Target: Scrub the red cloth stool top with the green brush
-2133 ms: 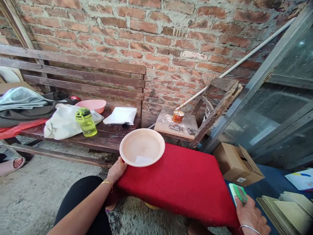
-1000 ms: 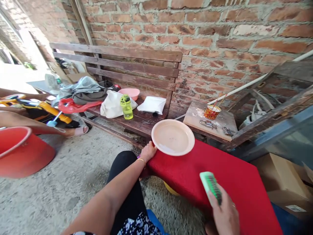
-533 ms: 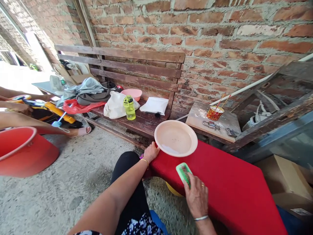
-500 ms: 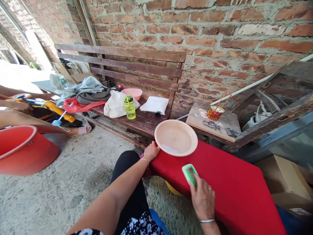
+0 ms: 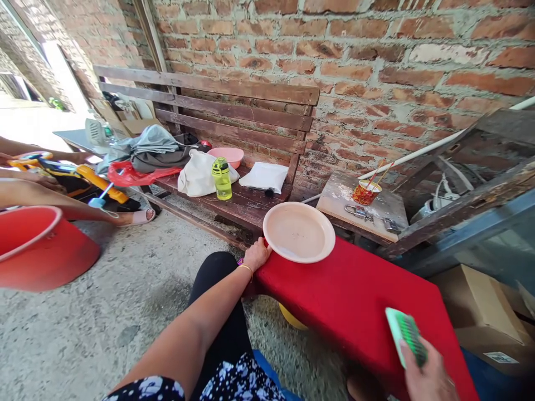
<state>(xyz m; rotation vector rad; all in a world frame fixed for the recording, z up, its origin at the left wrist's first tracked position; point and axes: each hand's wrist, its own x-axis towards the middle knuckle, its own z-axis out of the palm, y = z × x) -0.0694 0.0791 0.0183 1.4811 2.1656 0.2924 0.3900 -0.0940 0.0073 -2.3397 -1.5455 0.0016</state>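
Observation:
A green scrub brush (image 5: 404, 336) is gripped in my right hand (image 5: 432, 370), over the near right part of a red cloth-covered surface (image 5: 343, 295). Its bristles show, turned to the right, and the hand is slightly blurred. My left hand (image 5: 257, 254) holds the surface's left end, fingers curled over the edge beside a pale pink basin (image 5: 299, 233). The basin rests on the far left of the red cloth, with what looks like shallow water inside.
A wooden bench (image 5: 234, 209) carries a yellow-green bottle (image 5: 221, 179), a white bag and clothes. A paper cup (image 5: 366, 192) and padlocks lie on a small board. A red tub (image 5: 50, 250) and another person's leg (image 5: 100, 209) are left; a cardboard box (image 5: 487, 312) stands right.
My right hand has moved right and toward me along the red cloth with the brush, whose bristles now show more. My left hand stays at the edge. The view has shifted slightly.

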